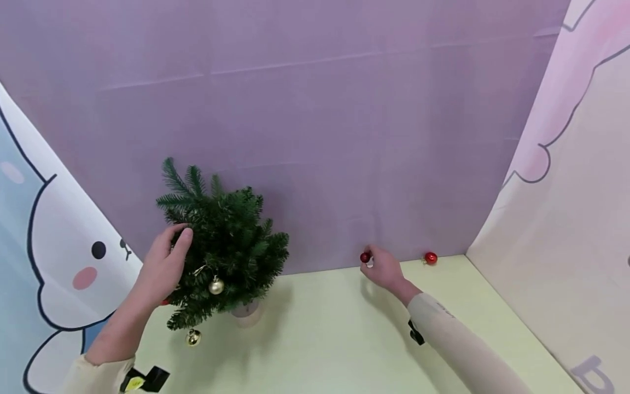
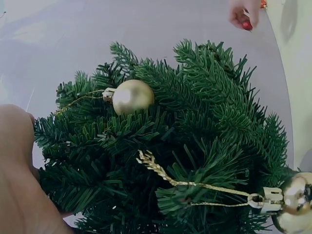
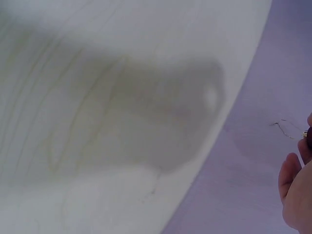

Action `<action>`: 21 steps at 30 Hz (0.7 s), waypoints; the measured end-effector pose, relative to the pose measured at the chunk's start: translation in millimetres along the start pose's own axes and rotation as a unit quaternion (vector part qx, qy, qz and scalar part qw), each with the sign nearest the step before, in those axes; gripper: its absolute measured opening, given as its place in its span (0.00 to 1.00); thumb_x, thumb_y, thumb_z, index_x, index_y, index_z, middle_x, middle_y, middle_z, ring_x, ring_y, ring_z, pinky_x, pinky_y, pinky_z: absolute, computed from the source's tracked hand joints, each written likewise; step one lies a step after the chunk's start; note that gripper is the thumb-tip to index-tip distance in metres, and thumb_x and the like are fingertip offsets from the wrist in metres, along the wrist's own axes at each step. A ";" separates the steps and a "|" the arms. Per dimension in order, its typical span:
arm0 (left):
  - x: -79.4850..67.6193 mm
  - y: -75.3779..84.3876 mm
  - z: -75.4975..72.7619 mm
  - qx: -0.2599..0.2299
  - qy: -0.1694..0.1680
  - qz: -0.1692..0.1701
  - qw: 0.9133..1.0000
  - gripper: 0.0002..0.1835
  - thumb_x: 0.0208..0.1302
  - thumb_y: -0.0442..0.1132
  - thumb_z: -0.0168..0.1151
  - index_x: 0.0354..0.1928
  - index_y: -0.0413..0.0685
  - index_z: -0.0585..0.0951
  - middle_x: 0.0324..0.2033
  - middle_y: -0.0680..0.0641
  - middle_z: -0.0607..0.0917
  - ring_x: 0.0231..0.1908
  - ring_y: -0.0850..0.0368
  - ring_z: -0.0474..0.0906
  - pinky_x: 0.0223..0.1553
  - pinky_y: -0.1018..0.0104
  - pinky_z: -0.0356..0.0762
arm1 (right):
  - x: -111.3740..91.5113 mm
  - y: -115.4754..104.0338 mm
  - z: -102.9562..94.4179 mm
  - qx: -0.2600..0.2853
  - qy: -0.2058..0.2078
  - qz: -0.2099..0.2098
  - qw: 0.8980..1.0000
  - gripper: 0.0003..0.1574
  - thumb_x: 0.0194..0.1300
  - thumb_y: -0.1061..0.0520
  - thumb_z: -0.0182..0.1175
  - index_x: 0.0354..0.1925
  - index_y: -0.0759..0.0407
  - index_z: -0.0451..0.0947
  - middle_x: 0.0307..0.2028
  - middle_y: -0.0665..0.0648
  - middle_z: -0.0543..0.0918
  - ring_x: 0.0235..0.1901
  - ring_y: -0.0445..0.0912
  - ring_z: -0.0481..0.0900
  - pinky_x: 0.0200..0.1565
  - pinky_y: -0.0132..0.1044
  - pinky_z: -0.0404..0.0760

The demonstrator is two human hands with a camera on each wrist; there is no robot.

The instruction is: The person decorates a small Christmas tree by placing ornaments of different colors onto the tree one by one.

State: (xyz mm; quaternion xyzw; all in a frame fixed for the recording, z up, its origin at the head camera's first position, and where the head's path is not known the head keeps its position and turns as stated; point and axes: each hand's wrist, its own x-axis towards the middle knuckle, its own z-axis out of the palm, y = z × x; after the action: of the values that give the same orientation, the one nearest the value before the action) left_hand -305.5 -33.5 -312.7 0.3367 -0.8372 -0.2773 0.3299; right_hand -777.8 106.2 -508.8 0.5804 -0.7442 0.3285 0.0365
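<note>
A small green Christmas tree (image 1: pixel 231 235) stands in a pale pot (image 1: pixel 246 313) at the left. My left hand (image 1: pixel 159 268) grips its left side, thumb and fingers curved about the branches, some fingertips hidden in the needles. Gold ball ornaments (image 1: pixel 216 285) hang on it by gold strings, one of them a shiny gold ball (image 1: pixel 193 337) low at the front. Out to the right, my right hand (image 1: pixel 385 268) pinches a small red ball ornament (image 1: pixel 365 257) between thumb and fingers, near the back wall. Its thin string (image 3: pixel 282 127) dangles loose in the right wrist view.
Another red ball ornament (image 1: pixel 430 258) lies at the table's back edge, right of my right hand. A purple backdrop (image 1: pixel 320 137) rises behind the pale yellow table (image 1: pixel 320 339). Printed cartoon panels (image 1: pixel 74 257) close in both sides. A bit of red shows behind my left wrist.
</note>
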 end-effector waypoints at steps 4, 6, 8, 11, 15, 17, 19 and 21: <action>-0.3 -1.0 -0.9 0.002 0.002 -0.004 1.000 0.36 0.77 0.58 0.35 0.74 0.38 0.55 0.68 0.27 0.56 0.62 0.27 0.57 0.52 0.30 0.58 | 2.5 -9.2 -11.8 0.028 0.003 -0.028 0.999 0.15 0.54 0.59 0.63 0.41 0.53 0.72 0.32 0.50 0.80 0.33 0.50 0.79 0.30 0.41 0.76; -1.3 -1.5 -0.5 0.002 0.007 -0.003 1.000 0.35 0.77 0.57 0.35 0.74 0.38 0.55 0.68 0.27 0.56 0.61 0.28 0.58 0.51 0.31 0.58 | 3.7 -12.9 -16.5 0.036 0.001 -0.040 0.999 0.15 0.55 0.59 0.63 0.42 0.53 0.72 0.33 0.49 0.80 0.35 0.52 0.80 0.32 0.42 0.77; -1.4 -0.2 2.8 0.000 0.017 -0.004 1.000 0.35 0.78 0.56 0.35 0.73 0.37 0.56 0.68 0.27 0.57 0.60 0.29 0.59 0.51 0.31 0.58 | 8.6 -12.5 -20.4 0.042 -0.003 -0.057 0.997 0.16 0.55 0.59 0.64 0.42 0.53 0.72 0.34 0.50 0.81 0.36 0.53 0.81 0.33 0.43 0.78; -1.9 2.0 6.7 -0.003 0.034 -0.005 0.999 0.34 0.78 0.54 0.35 0.73 0.36 0.56 0.67 0.27 0.57 0.60 0.30 0.59 0.51 0.32 0.58 | 16.5 -14.2 -26.7 0.045 -0.011 -0.080 0.996 0.15 0.56 0.57 0.66 0.42 0.52 0.74 0.35 0.48 0.81 0.37 0.49 0.81 0.35 0.42 0.79; -2.3 3.1 6.8 0.002 0.049 -0.002 0.999 0.33 0.78 0.54 0.36 0.73 0.36 0.57 0.66 0.27 0.58 0.57 0.32 0.59 0.51 0.32 0.57 | 21.4 -24.0 -36.8 0.052 -0.003 -0.110 0.993 0.13 0.55 0.56 0.69 0.39 0.50 0.77 0.35 0.46 0.80 0.37 0.45 0.78 0.39 0.41 0.78; -3.0 4.0 6.9 0.007 0.054 -0.001 0.999 0.32 0.78 0.53 0.36 0.73 0.37 0.57 0.66 0.27 0.58 0.57 0.31 0.59 0.50 0.32 0.56 | 21.6 -29.3 -42.0 0.055 0.004 -0.127 0.990 0.13 0.55 0.56 0.69 0.39 0.50 0.78 0.35 0.46 0.80 0.37 0.44 0.77 0.39 0.41 0.77; -3.8 5.8 7.8 0.014 0.059 -0.002 0.998 0.31 0.78 0.52 0.37 0.73 0.39 0.58 0.66 0.26 0.57 0.60 0.30 0.56 0.51 0.30 0.54 | 21.3 -35.0 -47.5 0.052 0.011 -0.144 0.988 0.14 0.55 0.57 0.69 0.41 0.51 0.79 0.36 0.45 0.80 0.38 0.43 0.76 0.38 0.40 0.77; -3.9 8.8 9.0 0.019 0.066 -0.005 0.998 0.31 0.78 0.52 0.37 0.74 0.40 0.57 0.67 0.26 0.56 0.63 0.28 0.53 0.52 0.29 0.53 | 20.7 -42.6 -54.8 0.059 0.018 -0.164 0.985 0.15 0.56 0.58 0.68 0.43 0.52 0.80 0.37 0.45 0.81 0.38 0.43 0.76 0.37 0.40 0.77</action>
State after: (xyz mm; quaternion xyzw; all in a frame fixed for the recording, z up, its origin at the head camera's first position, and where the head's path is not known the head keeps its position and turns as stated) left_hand -313.3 -22.9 -313.7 0.3643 -0.8173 -0.2399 0.3765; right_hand -764.6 113.2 -438.0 0.6900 -0.6174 0.3715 0.0689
